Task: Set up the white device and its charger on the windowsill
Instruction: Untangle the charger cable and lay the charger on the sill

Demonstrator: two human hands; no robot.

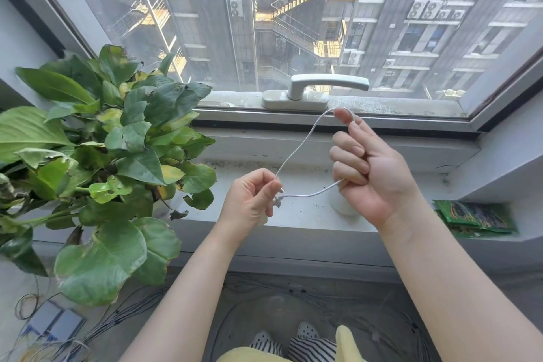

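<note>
A thin white charger cable (296,153) runs in a loop between both hands above the windowsill (308,214). My left hand (252,200) pinches the cable near its small plug end. My right hand (370,167) holds the cable too: the loop passes over its raised index finger and back down into the curled fingers. A round white device (342,204) sits on the sill, mostly hidden behind my right hand.
A large leafy potted plant (97,156) fills the sill's left side. The white window handle (320,88) sits on the frame just behind the hands. Green packets (476,216) lie on the sill at right. Loose wires (88,332) and a box cover the floor below.
</note>
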